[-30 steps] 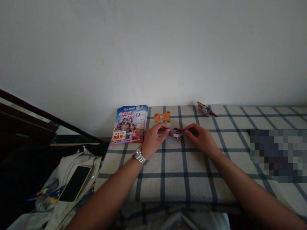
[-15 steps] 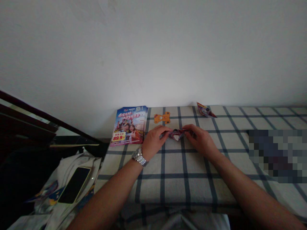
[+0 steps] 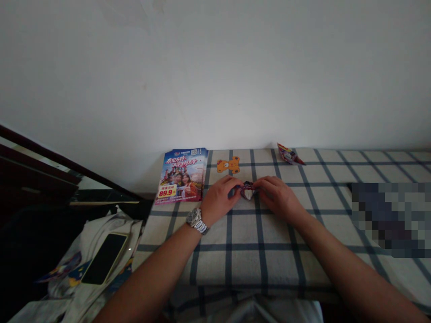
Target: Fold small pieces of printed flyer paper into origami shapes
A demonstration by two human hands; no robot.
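Observation:
A small piece of folded printed paper (image 3: 248,192), dark purple with a pale patch, is held between my two hands above the checked cloth. My left hand (image 3: 221,197), a metal watch on its wrist, pinches the paper's left side. On the right side, my right hand (image 3: 278,197) grips it between thumb and fingers. Part of the paper is hidden by my fingertips. Just beyond my left hand lies a flat brown bear cutout (image 3: 228,165).
A stack of printed flyers (image 3: 182,177) lies at the left by the wall. Another folded paper piece (image 3: 289,154) rests at the back right. A phone (image 3: 105,259) lies on fabric at the lower left. The far right of the checked cloth (image 3: 323,197) is partly pixelated.
My hands have come slightly closer together and the fingers have moved further over the paper's sides. The folded paper looks narrower between them.

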